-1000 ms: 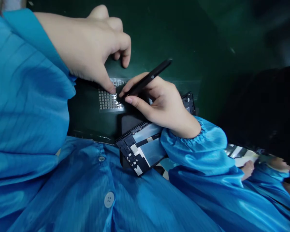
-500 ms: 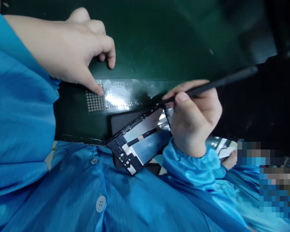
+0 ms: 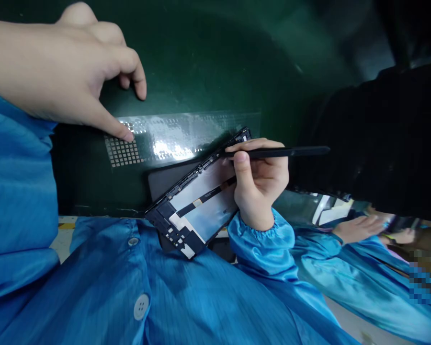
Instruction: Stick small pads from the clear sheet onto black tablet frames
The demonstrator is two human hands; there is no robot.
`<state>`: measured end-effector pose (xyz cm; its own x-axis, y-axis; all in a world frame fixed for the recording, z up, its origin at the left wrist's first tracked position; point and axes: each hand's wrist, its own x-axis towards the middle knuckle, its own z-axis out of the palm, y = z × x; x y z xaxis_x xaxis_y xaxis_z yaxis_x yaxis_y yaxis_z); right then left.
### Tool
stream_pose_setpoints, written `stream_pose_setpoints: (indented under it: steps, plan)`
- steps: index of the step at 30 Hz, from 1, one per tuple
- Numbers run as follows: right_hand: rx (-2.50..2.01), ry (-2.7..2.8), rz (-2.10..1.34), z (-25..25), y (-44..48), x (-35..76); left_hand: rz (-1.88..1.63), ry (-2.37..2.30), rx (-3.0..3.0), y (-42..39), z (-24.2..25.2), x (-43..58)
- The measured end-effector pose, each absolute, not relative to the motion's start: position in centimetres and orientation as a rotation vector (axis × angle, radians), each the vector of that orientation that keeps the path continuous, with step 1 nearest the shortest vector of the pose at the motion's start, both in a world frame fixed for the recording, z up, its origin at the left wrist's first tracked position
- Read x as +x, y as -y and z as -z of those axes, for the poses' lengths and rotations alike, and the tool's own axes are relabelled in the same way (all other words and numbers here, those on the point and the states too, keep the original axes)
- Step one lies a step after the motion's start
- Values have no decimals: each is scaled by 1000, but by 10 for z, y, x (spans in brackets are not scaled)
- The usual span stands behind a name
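Observation:
My left hand (image 3: 89,72) is at the upper left, thumb apart from its loosely curled fingers. The thumb tip presses on a clear plastic sheet (image 3: 179,136) beside a grid of small square stickers (image 3: 124,151). My right hand (image 3: 260,184) grips slim black tweezers (image 3: 290,152), held nearly level like a pen. Their tip is at the long upper edge of an opened phone frame (image 3: 211,211), which lies tilted with a flex cable running across its inside. My right fingers hide the frame's right part. Beneath the frame sits a dark flat slab (image 3: 161,179), partly covered.
The dark green mat (image 3: 208,57) spreads over the work table. A large black shape (image 3: 373,143) stands at the right. Beyond my right sleeve, another person's hand (image 3: 361,227) and blue sleeve are near some pale items (image 3: 334,211).
My right hand has moved down and left along the frame, and the tweezers have tipped nearer to level. My left thumb stays on the sheet. The whole view has shifted slightly.

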<state>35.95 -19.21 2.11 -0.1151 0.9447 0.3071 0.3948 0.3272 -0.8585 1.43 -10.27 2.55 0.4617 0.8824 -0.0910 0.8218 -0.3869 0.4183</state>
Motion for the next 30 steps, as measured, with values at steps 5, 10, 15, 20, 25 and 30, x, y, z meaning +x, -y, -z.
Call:
stream_pose_setpoints:
  steps: [5,10,15,20,25,30]
  plan:
    - [-1222,1894,-707,-54,190,350,-48,-1488,2311,103,-36,23]
    - [-1030,2080,-1236,-75,159,301,164,-1524,2196,102,-55,32]
    - [-843,2273,-1393,-45,137,273,251,-1520,2126,104,-62,37]
    - [-848,2288,-1374,-37,139,273,279,-1528,2119,106,-65,41]
    - [-891,1915,-1706,-46,130,280,229,-1507,2161,99,-60,31]
    - [-1114,1361,-1434,-67,161,352,-147,-1436,2266,124,-56,38]
